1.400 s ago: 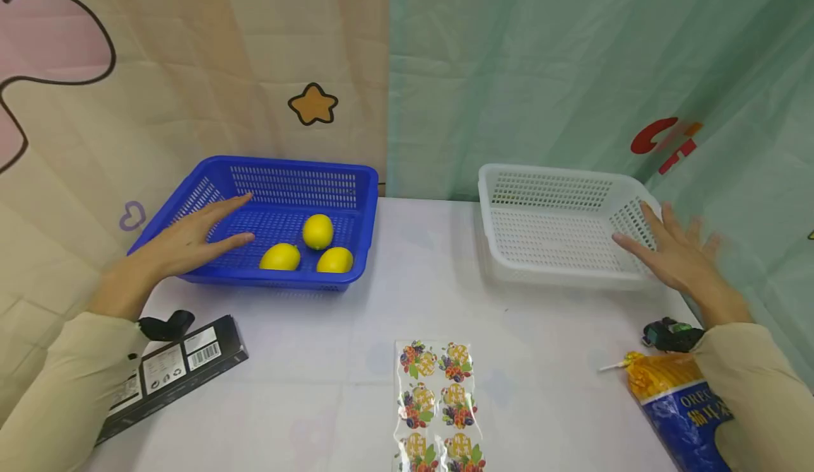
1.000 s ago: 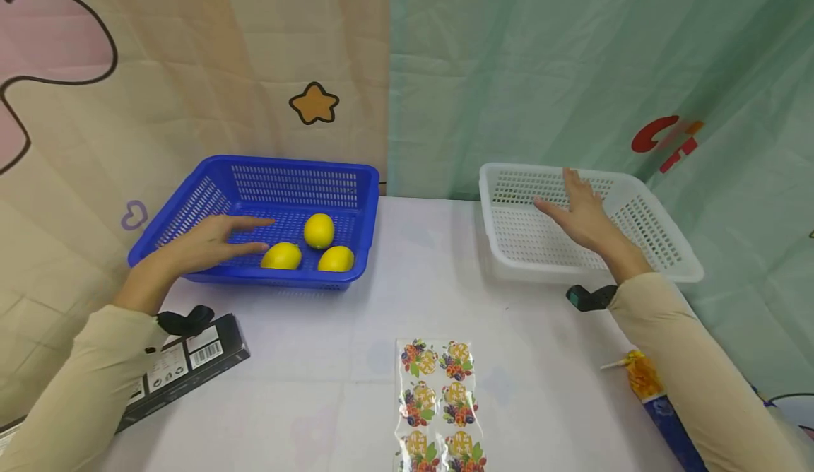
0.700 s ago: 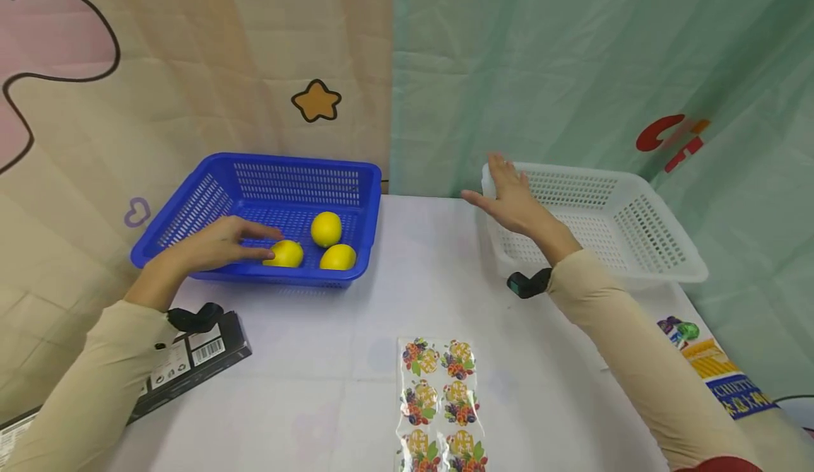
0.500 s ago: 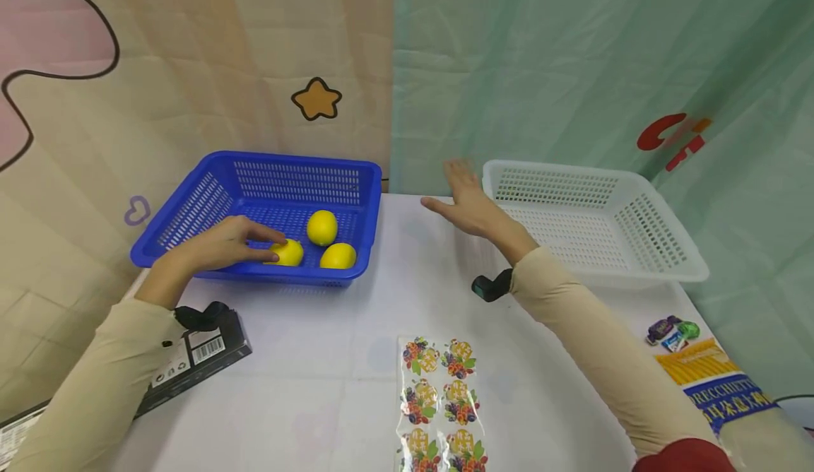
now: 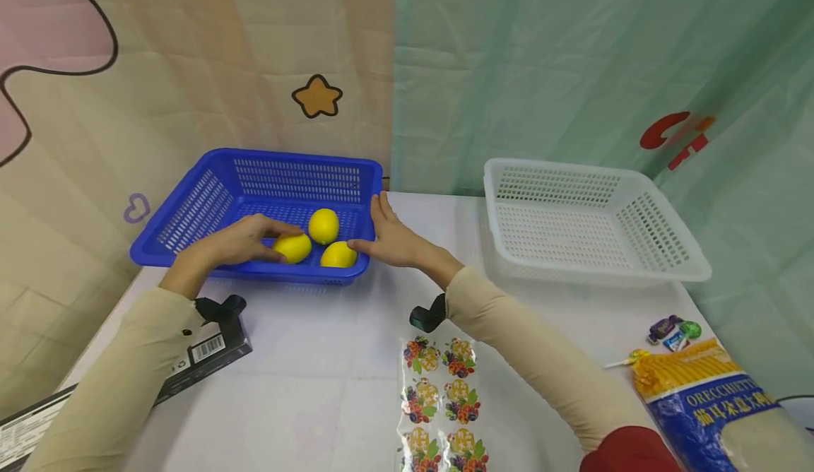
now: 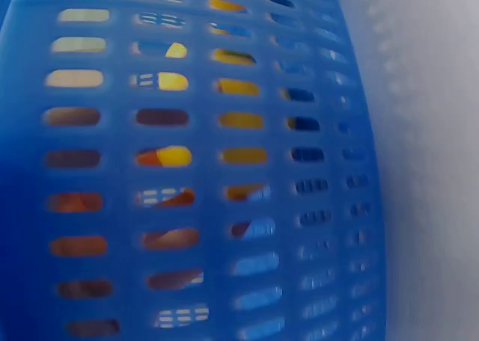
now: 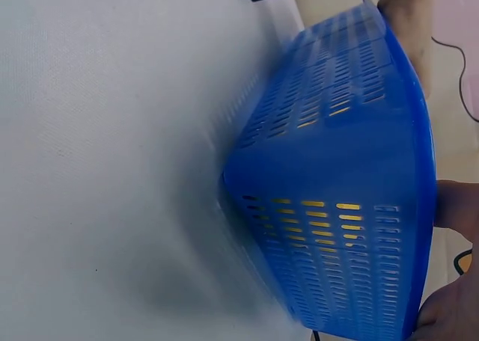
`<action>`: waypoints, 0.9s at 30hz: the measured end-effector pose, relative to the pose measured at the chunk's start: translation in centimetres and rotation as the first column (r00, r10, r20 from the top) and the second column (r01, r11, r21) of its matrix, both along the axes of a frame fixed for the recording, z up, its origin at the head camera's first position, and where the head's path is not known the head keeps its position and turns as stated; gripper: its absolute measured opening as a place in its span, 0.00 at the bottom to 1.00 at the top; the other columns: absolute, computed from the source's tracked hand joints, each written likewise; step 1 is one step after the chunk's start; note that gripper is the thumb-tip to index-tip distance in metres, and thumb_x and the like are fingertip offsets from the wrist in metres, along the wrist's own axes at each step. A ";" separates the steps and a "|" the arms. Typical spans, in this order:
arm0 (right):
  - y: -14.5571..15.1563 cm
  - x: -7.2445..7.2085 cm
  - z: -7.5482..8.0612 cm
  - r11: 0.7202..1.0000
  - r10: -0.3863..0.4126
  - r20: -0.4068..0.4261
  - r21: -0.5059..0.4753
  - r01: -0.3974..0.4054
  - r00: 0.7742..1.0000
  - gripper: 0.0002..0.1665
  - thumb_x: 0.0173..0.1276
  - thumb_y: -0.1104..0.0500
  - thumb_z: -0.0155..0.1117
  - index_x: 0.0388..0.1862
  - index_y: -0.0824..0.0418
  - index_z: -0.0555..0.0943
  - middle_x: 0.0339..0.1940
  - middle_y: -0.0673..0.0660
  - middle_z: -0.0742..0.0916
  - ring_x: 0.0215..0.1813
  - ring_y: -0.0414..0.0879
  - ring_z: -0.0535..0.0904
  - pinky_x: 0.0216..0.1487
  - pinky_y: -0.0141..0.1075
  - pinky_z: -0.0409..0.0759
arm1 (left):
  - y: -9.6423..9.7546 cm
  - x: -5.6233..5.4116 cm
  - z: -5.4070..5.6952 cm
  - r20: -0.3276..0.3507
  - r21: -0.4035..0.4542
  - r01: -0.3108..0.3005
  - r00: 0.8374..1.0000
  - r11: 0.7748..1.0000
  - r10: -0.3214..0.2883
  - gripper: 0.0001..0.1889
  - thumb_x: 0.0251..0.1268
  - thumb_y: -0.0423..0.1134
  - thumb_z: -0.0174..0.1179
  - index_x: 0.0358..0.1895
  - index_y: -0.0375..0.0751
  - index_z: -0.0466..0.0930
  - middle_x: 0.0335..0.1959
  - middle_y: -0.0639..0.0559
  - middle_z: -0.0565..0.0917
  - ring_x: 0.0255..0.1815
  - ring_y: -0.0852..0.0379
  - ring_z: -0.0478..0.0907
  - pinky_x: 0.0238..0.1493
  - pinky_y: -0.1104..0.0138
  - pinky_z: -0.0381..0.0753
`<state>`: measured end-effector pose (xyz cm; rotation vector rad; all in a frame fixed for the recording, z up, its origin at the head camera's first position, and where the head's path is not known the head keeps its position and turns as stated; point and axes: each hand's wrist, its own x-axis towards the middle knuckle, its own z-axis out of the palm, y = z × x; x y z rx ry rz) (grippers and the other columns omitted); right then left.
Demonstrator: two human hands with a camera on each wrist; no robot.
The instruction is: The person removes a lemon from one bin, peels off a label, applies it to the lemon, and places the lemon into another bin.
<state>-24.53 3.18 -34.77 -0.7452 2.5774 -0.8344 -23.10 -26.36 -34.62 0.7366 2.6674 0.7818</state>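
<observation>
Three yellow lemons lie in the front right part of the blue basket (image 5: 254,271). My left hand (image 5: 237,241) reaches over the front rim and grips the leftmost lemon (image 5: 294,247) between thumb and fingers. Behind it sits a second lemon (image 5: 323,225); a third lemon (image 5: 338,255) is in the front right corner. At the basket's right rim is my right hand (image 5: 402,242), fingers extended, its thumb tip overlapping the third lemon. The left wrist view looks at the slotted basket wall (image 6: 209,176), with yellow showing through. In the right wrist view the basket's corner (image 7: 329,161) hides the lemons mostly.
A white basket (image 5: 591,271) stands at the right back. Wrapped candies (image 5: 675,332), a lollipop (image 5: 638,355) and an orecchiette bag (image 5: 712,405) lie front right. A sticker sheet (image 5: 439,408) is front centre, a black box (image 5: 203,359) under the left forearm. Curtains hang behind.
My right hand has swept left from the white basket to the blue basket's right rim. My left hand has moved into the blue basket and taken hold of the leftmost lemon, shifting it slightly right.
</observation>
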 end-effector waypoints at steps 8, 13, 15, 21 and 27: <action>-0.4 0.2 -0.2 1.000 -0.002 0.003 -0.021 0.002 1.000 0.59 0.72 0.39 0.53 0.77 0.64 0.27 0.78 0.60 0.28 0.80 0.49 0.30 0.77 0.41 0.40 | -0.8 0.0 0.3 -0.011 0.001 -0.011 1.000 1.000 0.011 0.25 0.65 0.27 0.62 0.65 0.30 0.72 0.65 0.31 0.72 0.67 0.31 0.65 0.66 0.40 0.63; -0.2 0.2 -0.1 1.000 -0.008 0.007 -0.020 0.008 1.000 0.60 0.72 0.38 0.54 0.77 0.63 0.26 0.78 0.59 0.28 0.80 0.49 0.30 0.77 0.41 0.40 | -1.1 0.9 2.0 -0.059 0.052 -0.036 0.997 0.998 0.039 0.25 0.66 0.24 0.59 0.67 0.30 0.70 0.67 0.31 0.70 0.66 0.31 0.66 0.64 0.39 0.66; 0.0 0.2 0.0 1.000 -0.013 0.004 -0.018 0.014 1.000 0.60 0.72 0.38 0.54 0.77 0.63 0.27 0.78 0.58 0.28 0.80 0.50 0.31 0.77 0.41 0.40 | -0.9 1.1 2.9 -0.070 0.095 -0.028 0.997 0.995 0.034 0.26 0.67 0.23 0.57 0.69 0.30 0.68 0.68 0.31 0.69 0.66 0.31 0.66 0.64 0.39 0.66; 0.9 -0.2 -0.3 0.998 -0.046 -0.024 -0.035 0.045 0.999 0.61 0.68 0.32 0.55 0.80 0.61 0.34 0.80 0.57 0.36 0.80 0.50 0.38 0.77 0.43 0.43 | 1.1 1.2 4.4 -0.083 0.219 0.067 0.995 0.973 -0.050 0.28 0.69 0.24 0.55 0.72 0.34 0.65 0.69 0.35 0.69 0.66 0.35 0.68 0.62 0.44 0.70; 2.4 -0.3 -0.1 0.985 -0.033 -0.052 -0.171 0.023 0.998 0.58 0.66 0.35 0.62 0.81 0.53 0.42 0.82 0.49 0.48 0.80 0.45 0.45 0.77 0.45 0.47 | 4.5 0.5 4.1 -0.041 0.298 0.136 0.991 0.945 -0.129 0.28 0.70 0.25 0.55 0.73 0.37 0.64 0.72 0.39 0.66 0.69 0.39 0.66 0.65 0.47 0.69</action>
